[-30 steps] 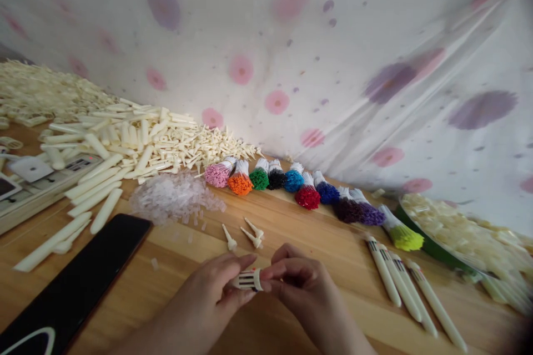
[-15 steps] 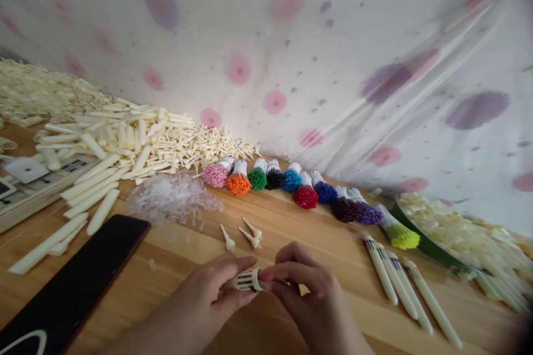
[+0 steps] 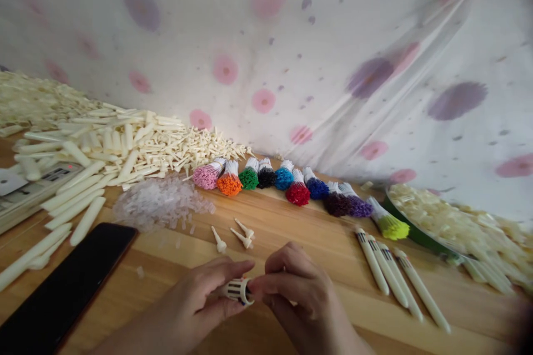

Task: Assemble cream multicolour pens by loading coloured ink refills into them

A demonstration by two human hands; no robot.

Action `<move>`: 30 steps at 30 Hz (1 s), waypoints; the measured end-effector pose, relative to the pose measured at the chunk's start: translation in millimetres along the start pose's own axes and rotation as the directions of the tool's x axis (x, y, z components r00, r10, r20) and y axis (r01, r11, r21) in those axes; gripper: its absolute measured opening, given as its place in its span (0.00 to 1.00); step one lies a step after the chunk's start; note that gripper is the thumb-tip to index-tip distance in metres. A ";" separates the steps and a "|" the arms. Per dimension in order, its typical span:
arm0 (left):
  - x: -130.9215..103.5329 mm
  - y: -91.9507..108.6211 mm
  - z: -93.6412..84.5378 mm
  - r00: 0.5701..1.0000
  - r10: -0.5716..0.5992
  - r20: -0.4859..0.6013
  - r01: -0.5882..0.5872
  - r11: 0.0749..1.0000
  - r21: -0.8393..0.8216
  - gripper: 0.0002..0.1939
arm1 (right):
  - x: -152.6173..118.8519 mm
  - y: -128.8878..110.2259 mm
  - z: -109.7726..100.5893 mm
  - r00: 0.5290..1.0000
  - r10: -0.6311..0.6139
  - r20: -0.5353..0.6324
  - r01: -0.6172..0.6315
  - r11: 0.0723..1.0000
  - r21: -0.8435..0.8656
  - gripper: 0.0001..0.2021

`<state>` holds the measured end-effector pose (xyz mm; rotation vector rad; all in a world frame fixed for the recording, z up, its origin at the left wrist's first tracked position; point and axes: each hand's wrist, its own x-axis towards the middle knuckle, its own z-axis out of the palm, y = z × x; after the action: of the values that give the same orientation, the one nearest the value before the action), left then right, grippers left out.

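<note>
My left hand [image 3: 204,302] is closed around a cream-coloured, slotted multicolour pen barrel [image 3: 237,290], its open end facing right. Bits of colour show through the slots and at the rim. At that open end is my right hand [image 3: 297,294], thumb and fingers pinched together. Its fingertips touch or nearly touch the rim, and anything between them is hidden. Just beyond my left hand lie a few small pointed cream pieces [image 3: 220,241]. Right of my hands, several cream multicolour pens [image 3: 400,283] lie side by side.
Bundled coloured refills [image 3: 297,193] form a row along the back. At the left are a heap of cream pen parts [image 3: 137,136], clear little tubes [image 3: 162,202], a power strip [image 3: 33,199] and a black phone [image 3: 69,283]. A green tray [image 3: 416,238] heaped with translucent pieces stands right.
My right fingertips have shifted at the barrel's open end, uncovering more of its rim. The whole view has swung slightly right. My left hand keeps its hold.
</note>
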<state>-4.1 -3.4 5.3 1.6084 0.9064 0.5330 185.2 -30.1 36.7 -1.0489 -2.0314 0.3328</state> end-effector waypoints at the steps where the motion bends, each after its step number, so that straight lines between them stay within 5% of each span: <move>1: 0.1 1.1 -0.6 1.000 0.011 0.007 -0.011 1.000 0.028 0.18 | -0.4 -1.0 0.3 1.000 0.006 -0.009 -0.007 1.000 -0.008 0.09; 14: -0.7 -1.4 1.0 0.997 0.075 -0.001 -0.074 0.994 0.077 0.20 | -2.8 -9.5 0.1 0.998 -0.016 -0.069 0.014 0.999 -0.029 0.08; 20: -1.6 -1.1 2.0 0.995 0.083 -0.056 -0.075 0.989 0.128 0.20 | -14.4 -1.5 16.6 0.970 0.222 -0.104 -0.203 0.964 0.170 0.10; 25: 1.0 -10.1 3.5 0.985 0.097 -0.143 -0.069 0.979 0.190 0.21 | -12.4 -1.9 16.3 0.875 0.463 0.138 -0.482 0.821 0.306 0.07; 30: 0.9 -9.8 5.5 0.985 0.060 -0.159 -0.028 0.981 0.195 0.20 | -7.0 -5.7 12.6 0.832 0.511 0.218 -0.555 0.757 0.346 0.07</move>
<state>-2.0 -5.6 -5.5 1.7812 1.0738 0.6319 174.7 -37.4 28.0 -1.3513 -1.6090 1.0811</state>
